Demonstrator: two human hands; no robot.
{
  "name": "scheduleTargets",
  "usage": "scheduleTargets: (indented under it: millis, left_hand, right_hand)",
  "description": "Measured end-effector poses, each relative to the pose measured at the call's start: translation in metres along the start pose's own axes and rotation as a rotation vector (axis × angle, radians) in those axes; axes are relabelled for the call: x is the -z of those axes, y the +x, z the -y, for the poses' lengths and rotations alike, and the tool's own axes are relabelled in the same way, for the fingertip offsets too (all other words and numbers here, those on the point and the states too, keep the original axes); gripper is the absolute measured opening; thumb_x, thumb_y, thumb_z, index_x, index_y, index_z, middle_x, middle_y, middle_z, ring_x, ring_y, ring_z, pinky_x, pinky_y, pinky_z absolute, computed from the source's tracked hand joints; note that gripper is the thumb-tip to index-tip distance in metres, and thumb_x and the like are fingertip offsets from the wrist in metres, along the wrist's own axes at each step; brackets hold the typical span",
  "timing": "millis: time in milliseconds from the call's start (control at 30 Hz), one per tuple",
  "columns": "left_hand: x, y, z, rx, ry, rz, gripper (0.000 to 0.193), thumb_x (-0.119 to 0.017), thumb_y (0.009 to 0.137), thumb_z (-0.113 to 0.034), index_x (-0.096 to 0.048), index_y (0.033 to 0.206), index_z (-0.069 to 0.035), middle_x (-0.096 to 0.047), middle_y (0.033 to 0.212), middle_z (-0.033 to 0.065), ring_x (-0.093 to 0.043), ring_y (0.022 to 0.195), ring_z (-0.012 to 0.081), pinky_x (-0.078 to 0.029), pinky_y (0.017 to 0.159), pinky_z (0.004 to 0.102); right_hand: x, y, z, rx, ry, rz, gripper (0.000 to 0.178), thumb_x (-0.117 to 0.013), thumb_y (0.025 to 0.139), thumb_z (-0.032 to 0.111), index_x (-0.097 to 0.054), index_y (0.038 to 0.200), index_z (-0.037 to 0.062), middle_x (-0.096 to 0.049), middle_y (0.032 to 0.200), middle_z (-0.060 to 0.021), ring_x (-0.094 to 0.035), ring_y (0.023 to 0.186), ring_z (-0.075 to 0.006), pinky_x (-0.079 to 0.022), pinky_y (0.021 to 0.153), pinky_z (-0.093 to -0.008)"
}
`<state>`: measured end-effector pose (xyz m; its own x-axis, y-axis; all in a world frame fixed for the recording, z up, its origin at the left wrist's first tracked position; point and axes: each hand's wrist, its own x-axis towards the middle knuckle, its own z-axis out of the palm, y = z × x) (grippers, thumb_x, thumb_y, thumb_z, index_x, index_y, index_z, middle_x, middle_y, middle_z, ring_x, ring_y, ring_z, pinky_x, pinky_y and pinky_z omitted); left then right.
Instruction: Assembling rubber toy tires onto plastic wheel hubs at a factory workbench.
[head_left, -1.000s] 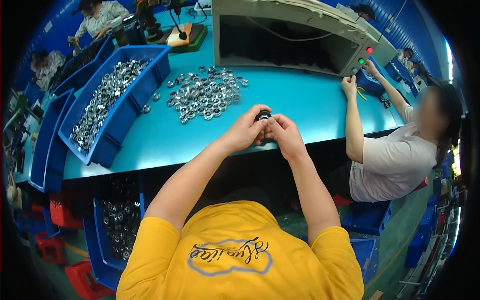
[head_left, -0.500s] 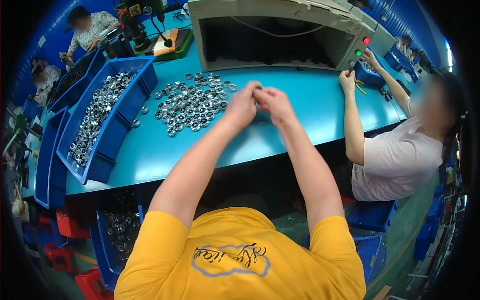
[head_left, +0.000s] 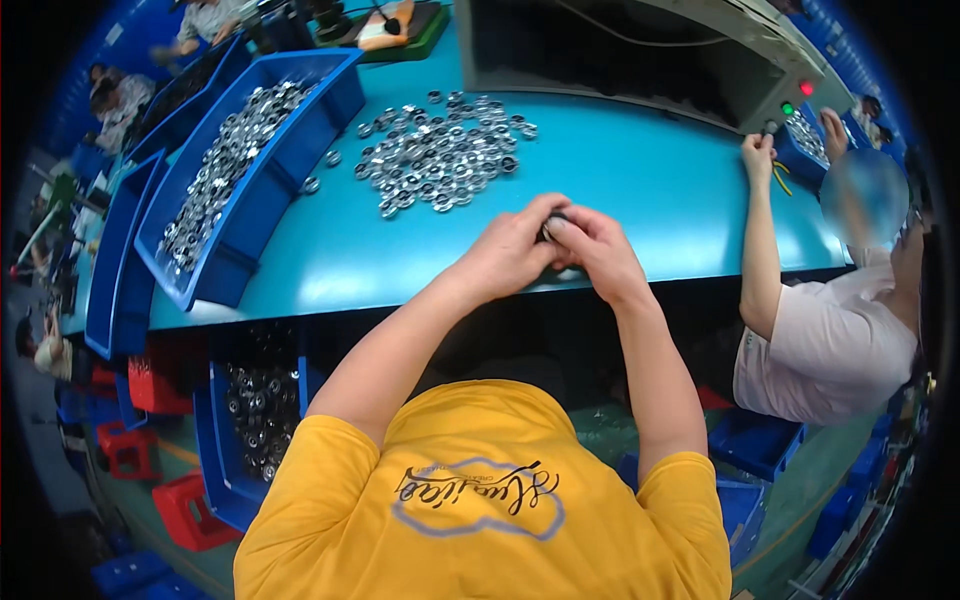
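Note:
My left hand and my right hand meet close to the front edge of the teal table. Between them they grip a small dark round part, mostly covered by my fingers and thumbs. Beyond my hands, to the left, lies a loose spread of shiny silver round metal parts with dark centres. A blue bin farther left holds many more silver parts, and a couple of single ones lie beside it.
A second blue bin stands at the table's left end. Below the table edge, another bin holds darker round parts. A large grey box-shaped machine with red and green lights fills the back. A co-worker's arm reaches onto the table at right, near yellow-handled pliers.
Both my hands have drawn back toward me from beside the loose parts, still together. The dark round part now shows between them. My view has shifted, so the table appears higher up.

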<state>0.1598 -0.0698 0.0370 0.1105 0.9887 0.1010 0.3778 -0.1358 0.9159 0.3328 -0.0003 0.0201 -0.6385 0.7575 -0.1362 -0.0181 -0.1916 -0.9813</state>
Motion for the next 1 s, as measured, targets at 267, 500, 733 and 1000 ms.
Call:
scheduleTargets:
  millis: [267,500,733,1000]
  left_hand:
    - [-0.027,-0.077,-0.011,0.045,0.205,-0.049,0.061,-0.070,0.089,-0.010,-0.047,0.146,-0.005,-0.072,0.092,0.0269,-0.070,0.087,0.0483,-0.057,0.075,0.0520]
    - [-0.055,-0.141,0.001,0.108,0.054,0.021,0.053,-0.068,0.091,-0.010,-0.052,0.141,-0.008,-0.075,0.092,0.0199,-0.074,0.083,0.0398,-0.060,0.074,0.0454]
    - [-0.052,-0.200,0.023,0.200,-0.044,0.123,0.043,-0.068,0.090,-0.008,-0.061,0.132,-0.009,-0.076,0.098,0.0184,-0.076,0.086,0.0365,-0.061,0.078,0.0407]
    - [-0.062,-0.234,0.040,0.374,-0.120,0.159,0.044,-0.068,0.089,-0.003,-0.060,0.132,-0.004,-0.075,0.110,0.0201,-0.073,0.104,0.0377,-0.057,0.091,0.0415]
  right_hand:
    - [-0.045,-0.074,-0.041,0.160,-0.062,-0.136,0.023,-0.068,0.099,0.006,-0.066,0.120,-0.0029,-0.070,0.104,-0.0047,-0.066,0.094,-0.0111,-0.055,0.084,-0.0273]
    - [-0.082,-0.137,-0.088,-0.103,0.316,-0.210,0.014,-0.069,0.099,0.008,-0.068,0.112,0.0006,-0.068,0.104,-0.0017,-0.065,0.088,-0.0086,-0.053,0.079,-0.0235]
    - [-0.099,-0.165,-0.116,-0.424,0.607,0.022,0.025,-0.070,0.098,0.005,-0.067,0.122,-0.0001,-0.069,0.105,-0.0047,-0.068,0.090,-0.0124,-0.059,0.088,-0.0274]
    - [-0.120,-0.182,-0.144,-0.521,0.433,-0.066,0.023,-0.071,0.096,0.002,-0.068,0.118,-0.0017,-0.066,0.096,-0.0040,-0.065,0.086,-0.0104,-0.056,0.079,-0.0229]
